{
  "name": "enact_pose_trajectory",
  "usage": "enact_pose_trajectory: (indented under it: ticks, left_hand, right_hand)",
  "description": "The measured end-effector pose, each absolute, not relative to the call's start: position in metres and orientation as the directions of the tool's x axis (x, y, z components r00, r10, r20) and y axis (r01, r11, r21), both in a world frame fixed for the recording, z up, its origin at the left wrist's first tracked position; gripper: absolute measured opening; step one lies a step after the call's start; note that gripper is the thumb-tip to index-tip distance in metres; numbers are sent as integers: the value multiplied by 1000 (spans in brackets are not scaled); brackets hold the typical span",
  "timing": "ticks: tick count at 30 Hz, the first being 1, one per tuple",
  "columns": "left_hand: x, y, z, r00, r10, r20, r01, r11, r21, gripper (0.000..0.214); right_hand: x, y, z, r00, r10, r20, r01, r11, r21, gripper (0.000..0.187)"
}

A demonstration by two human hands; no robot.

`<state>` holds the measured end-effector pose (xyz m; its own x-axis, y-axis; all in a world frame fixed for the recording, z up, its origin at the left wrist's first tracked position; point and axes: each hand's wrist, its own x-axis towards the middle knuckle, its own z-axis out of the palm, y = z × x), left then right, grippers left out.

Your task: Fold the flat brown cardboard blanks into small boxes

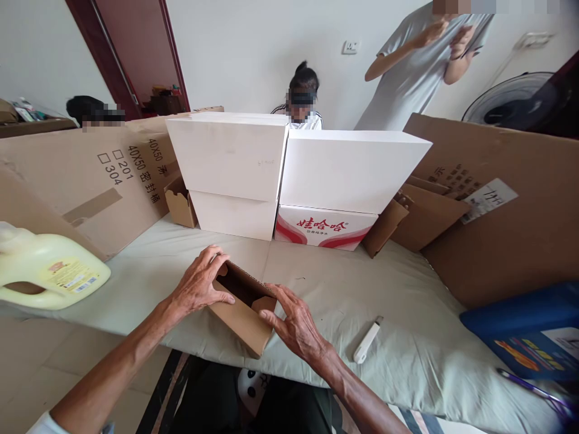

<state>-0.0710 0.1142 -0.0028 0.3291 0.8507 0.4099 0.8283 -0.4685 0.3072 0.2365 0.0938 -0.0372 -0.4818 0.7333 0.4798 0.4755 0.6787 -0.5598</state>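
A small brown cardboard box [241,313] lies open on the cloth-covered table [407,337], close to the near edge. My left hand [198,283] grips its left side, fingers curled over the rim. On the box's right flap rests my right hand [296,322], its fingers pressed against the cardboard. The inside of the box looks dark and empty.
Stacked white boxes [235,157], one with red print [323,228], stand behind. Small brown boxes [180,205] and large cardboard sheets [520,205] ring the table. A yellow jug [49,271] lies left, a white cutter [367,340] right, a blue box [529,331] far right. Two people are beyond.
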Motion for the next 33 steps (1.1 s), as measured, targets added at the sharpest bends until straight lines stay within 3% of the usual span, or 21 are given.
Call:
enact_pose_trajectory:
  ticks: [4,7,13,17,23,29,33]
  left_hand:
    - [-76,102,-16,349,807,477,817,-511,267,56]
    - [-84,93,-22,364,838,406,805,-502,315,54]
    - [-78,110,-12,140,958,250,833,-250,494,61]
    - [-65,113,-12,108,962,252,817,-230,529,66]
    - [-50,77,-32,-13,942,337,798,-193,571,63]
    - [-55,72,-44,-41,959,280,679,-179,712,50]
    - [-67,84,-31,6,987,159,642,-126,756,45]
  right_hand:
    - [234,67,-45,-596,682,423,455,721,-522,97]
    - [224,50,-58,-592,686,423,526,727,-442,111]
    - [212,44,-72,-503,702,504,517,712,-475,105]
    - [222,53,-67,-415,767,489,516,641,-568,89]
    - [250,88,-55,-503,765,403,444,629,-638,83]
    - [250,92,-67,-504,750,429,448,652,-612,85]
    - [255,91,-66,-532,719,447,410,680,-608,81]
